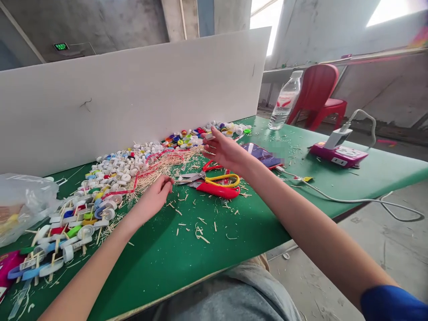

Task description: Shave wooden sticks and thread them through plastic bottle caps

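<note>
My left hand (154, 195) is low over the green table, thumb and fingers pressed together; what they hold, if anything, is too small to name. My right hand (223, 150) is raised near the far pile, with a small white bottle cap (209, 137) between thumb and fingers. Between my hands lie small scissors (193, 177) and a red-handled cutting tool (219, 189), with yellow and red handle loops above it. Thin wooden sticks (160, 170) are heaped just beyond my left hand. Behind them spreads a long pile of bottle caps (115, 171), many with sticks through them.
A white board (140, 93) stands along the table's back. At right are a water bottle (285, 102), a dark blue flat packet (262, 155), and a magenta box (337, 156) bearing a charger with a white cable (337, 199). A clear plastic bag (30, 205) lies left.
</note>
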`<action>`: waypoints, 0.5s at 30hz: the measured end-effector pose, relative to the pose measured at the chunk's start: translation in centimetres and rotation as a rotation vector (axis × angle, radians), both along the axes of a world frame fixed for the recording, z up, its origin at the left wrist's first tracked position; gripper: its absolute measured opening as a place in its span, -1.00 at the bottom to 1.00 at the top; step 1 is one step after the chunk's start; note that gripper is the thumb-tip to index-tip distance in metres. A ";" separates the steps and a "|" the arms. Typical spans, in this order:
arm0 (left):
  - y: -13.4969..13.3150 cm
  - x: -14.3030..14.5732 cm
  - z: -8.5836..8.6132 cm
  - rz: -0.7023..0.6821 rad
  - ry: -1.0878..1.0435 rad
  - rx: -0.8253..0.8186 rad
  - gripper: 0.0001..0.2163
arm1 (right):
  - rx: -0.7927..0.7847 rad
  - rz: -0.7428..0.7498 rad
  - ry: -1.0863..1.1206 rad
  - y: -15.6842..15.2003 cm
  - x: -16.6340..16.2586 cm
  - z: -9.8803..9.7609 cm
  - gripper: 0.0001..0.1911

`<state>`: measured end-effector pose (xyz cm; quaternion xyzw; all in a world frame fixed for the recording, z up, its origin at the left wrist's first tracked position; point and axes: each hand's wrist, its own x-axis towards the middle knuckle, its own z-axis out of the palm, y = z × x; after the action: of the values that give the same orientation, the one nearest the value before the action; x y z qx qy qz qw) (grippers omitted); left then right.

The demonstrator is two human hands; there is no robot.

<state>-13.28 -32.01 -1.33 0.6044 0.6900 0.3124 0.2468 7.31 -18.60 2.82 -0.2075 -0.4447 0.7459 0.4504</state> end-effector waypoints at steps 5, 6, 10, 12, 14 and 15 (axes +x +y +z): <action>-0.1 -0.6 -0.5 -0.154 0.337 0.095 -0.79 | 0.019 -0.037 -0.053 -0.1 -0.3 0.0 -0.68; 0.0 -0.7 -0.6 -0.189 0.381 0.118 -0.79 | 0.034 -0.038 -0.063 -0.1 -0.3 0.0 -0.68; 0.0 -1.5 -0.3 -0.179 0.486 0.220 -0.79 | 0.092 -0.059 -0.090 -0.2 0.0 0.2 -0.66; 0.1 -1.9 0.0 -0.150 0.515 0.285 -0.80 | 0.120 -0.091 -0.101 -0.2 0.2 0.2 -0.66; 0.5 -2.1 0.3 -0.153 0.536 0.310 -0.80 | 0.134 -0.131 -0.124 -0.1 0.3 0.1 -0.65; 0.8 -2.0 0.3 -0.166 0.542 0.308 -0.79 | 0.138 -0.144 -0.137 0.0 0.3 0.0 -0.65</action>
<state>-15.30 -31.24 -0.98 0.7501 0.6236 0.2197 -0.0157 7.59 -18.58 2.85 -0.2578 -0.5088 0.6633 0.4845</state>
